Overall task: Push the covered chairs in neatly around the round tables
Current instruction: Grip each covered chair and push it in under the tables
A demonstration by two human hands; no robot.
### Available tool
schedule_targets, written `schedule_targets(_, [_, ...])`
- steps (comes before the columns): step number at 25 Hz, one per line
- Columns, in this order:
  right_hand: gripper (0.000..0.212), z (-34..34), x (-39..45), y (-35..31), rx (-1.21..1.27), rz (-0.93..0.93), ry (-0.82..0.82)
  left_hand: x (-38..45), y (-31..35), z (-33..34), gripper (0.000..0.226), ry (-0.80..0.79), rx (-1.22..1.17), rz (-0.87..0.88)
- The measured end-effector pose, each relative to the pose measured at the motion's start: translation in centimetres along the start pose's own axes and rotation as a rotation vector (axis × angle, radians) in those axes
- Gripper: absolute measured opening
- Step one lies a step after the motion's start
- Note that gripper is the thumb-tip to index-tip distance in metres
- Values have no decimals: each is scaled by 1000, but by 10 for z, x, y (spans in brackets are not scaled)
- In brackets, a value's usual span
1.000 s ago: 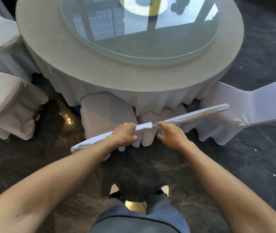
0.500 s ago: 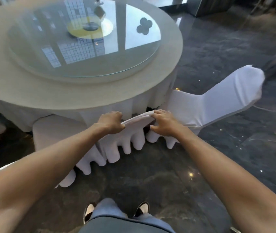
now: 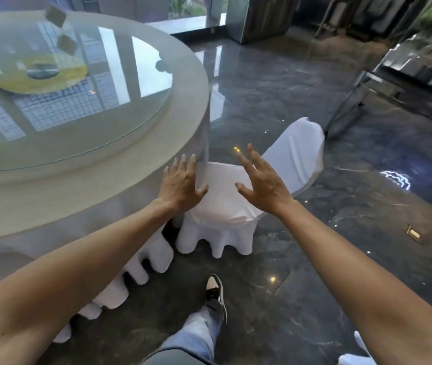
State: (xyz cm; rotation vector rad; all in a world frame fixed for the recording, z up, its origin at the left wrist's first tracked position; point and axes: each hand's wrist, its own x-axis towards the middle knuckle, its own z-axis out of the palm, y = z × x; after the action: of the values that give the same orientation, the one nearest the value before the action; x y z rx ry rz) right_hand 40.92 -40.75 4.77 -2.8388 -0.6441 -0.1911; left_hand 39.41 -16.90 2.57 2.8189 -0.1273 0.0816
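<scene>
A round table [image 3: 136, 164] with a beige cloth and a glass turntable [image 3: 83, 106] fills the left of the view. To its right stands a white-covered chair [image 3: 222, 206], its seat toward me and its back [image 3: 299, 154] leaning away to the right, the seat only slightly under the table edge. My left hand [image 3: 180, 185] hovers open above the seat's left side, close to the table rim. My right hand [image 3: 262, 177] hovers open over the seat's right side, fingers spread. Neither hand holds anything.
The white skirt of another covered chair [image 3: 136, 270] hangs under the table at lower left. My shoe [image 3: 215, 288] steps on the dark glossy floor. A metal cart frame [image 3: 394, 83] stands at the far right. White fabric [image 3: 354, 359] shows at the bottom right corner.
Both hands have let go of the first chair's back, which they had pushed in to the table, and now reach open over the chair to its right. The view has swung right.
</scene>
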Motion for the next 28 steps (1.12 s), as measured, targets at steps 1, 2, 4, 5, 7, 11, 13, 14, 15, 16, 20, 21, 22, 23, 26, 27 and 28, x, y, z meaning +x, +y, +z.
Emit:
schedule_targets(1, [79, -4, 13, 27, -4, 4, 10, 26, 17, 10, 90, 4, -3, 16])
schedule_targets(2, [79, -7, 25, 52, -7, 5, 25, 50, 33, 21, 90, 10, -16, 22])
schedule_targets(4, [79, -15, 54, 104, 4, 6, 41, 103, 65, 40, 91, 4, -59, -1])
schedule_targets(5, [80, -17, 66, 126, 14, 10, 39, 125, 79, 47, 91, -4, -72, -13])
schedule_targets(7, [80, -20, 89, 170, -2, -7, 6, 167, 108, 62, 92, -22, -99, -33])
schedule_targets(11, [78, -24, 130, 250, -7, 3, -16, 234, 161, 83, 94, -54, -192, -73])
schedule_targets(13, [76, -22, 146, 290, -46, -14, -55, 257, 186, 99, 97, -85, -237, -103])
schedule_targets(14, [73, -19, 152, 305, -71, -17, -75, 264, 195, 106, 98, -117, -257, -108])
schedule_targets(15, [70, -17, 157, 321, -98, -10, -98, 271, 204, 114, 100, -159, -277, -119])
schedule_targets(16, [67, -13, 164, 341, -127, -6, -130, 280, 216, 126, 101, -205, -298, -141])
schedule_targets(20, [60, 4, 193, 424, -201, -94, -263, 308, 267, 167, 105, -327, -322, -206])
schedule_targets(21, [58, 8, 202, 443, -199, -133, -307, 314, 279, 177, 105, -340, -334, -229])
schedule_targets(22, [57, 11, 208, 459, -186, -170, -349, 318, 291, 188, 107, -354, -353, -260])
schedule_targets(23, [54, 15, 214, 476, -177, -210, -390, 323, 305, 198, 110, -371, -373, -293])
schedule_targets(26, [44, 25, 225, 518, -163, -388, -486, 339, 341, 221, 121, -416, -442, -402])
schedule_targets(27, [48, 24, 229, 525, -143, -434, -527, 345, 353, 226, 120, -414, -457, -430])
schedule_targets(28, [53, 24, 235, 532, -110, -472, -567, 350, 366, 231, 116, -418, -469, -457])
